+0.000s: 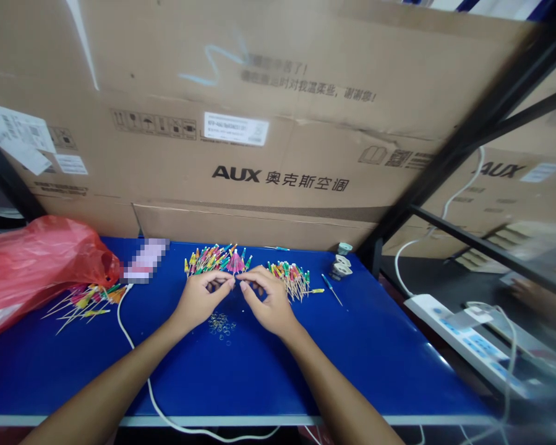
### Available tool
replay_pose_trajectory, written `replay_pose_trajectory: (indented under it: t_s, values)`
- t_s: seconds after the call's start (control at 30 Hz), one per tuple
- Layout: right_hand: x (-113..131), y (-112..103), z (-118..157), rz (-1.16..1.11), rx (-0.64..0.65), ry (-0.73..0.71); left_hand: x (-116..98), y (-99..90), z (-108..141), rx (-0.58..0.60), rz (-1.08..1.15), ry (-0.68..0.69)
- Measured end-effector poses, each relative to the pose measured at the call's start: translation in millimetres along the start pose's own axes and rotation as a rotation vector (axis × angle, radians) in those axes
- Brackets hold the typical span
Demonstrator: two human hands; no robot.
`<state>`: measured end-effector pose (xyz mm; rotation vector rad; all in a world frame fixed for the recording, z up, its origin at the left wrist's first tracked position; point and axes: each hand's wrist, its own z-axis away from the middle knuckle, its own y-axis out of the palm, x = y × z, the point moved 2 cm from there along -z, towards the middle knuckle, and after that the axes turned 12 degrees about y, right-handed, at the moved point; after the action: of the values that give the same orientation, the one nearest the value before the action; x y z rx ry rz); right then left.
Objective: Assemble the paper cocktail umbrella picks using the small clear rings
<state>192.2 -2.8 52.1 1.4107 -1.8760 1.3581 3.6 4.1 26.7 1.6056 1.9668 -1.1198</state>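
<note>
My left hand and my right hand meet at the fingertips above the blue table, pinching at the thin stem of a pink paper cocktail umbrella pick. Anything finer between the fingertips is too small to tell. Behind each hand lies a bundle of colourful cocktail picks, one at the left and one at the right. Small clear rubber bands lie loose just below my hands. Farther left is a heap of finished picks.
A red plastic bag lies at the table's left end. A blue-handled screwdriver, small white plugs and a white cable are on the table. Large cardboard boxes stand behind it, and a black metal shelf frame rises on the right.
</note>
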Motion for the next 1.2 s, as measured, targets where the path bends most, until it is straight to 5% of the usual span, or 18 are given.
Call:
replay_pose_trajectory:
  t_s: [0.27,0.43,0.8,1.2]
  values:
    - [-0.6,-3.9,0.1,-0.048,-0.207,0.037,-7.6,0.8,-0.3,0.056,0.067,-0.002]
    - [-0.6,-2.4,-1.8,-0.073,-0.178,0.051,-8.1,2.3,0.6,0.113,0.002,0.042]
    - [-0.7,-11.1,-3.9,-0.038,-0.229,0.036,-0.5,0.8,0.5,0.014,0.034,0.003]
    - [1.6,15.7,3.9,-0.210,-0.100,0.047,-6.5,5.2,-0.9,0.029,0.305,-0.095]
